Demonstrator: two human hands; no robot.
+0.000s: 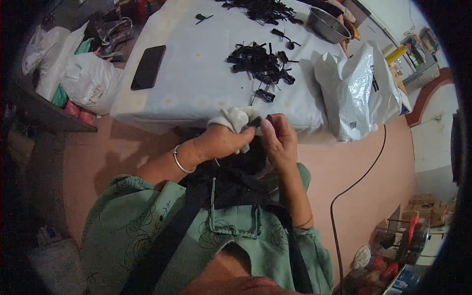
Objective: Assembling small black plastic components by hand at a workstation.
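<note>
Left hand (223,141): closed around white cloth (230,118) | Right hand (281,141): thumb and fingers pinched at small dark piece (255,122), between both hands, by near edge of surface (189,73) | Technique: steady the cloth side; use light fingertip pressure.

white fabric (229,118) is bunched around the left hand (221,140); a small dark piece (254,122) is held at its thumb, just beside the right hand (281,140). on the pale-covered table (191,88), black parts (259,63) are piled, and a dark phone (148,67) and metal bowl (327,25) are placed.
</note>
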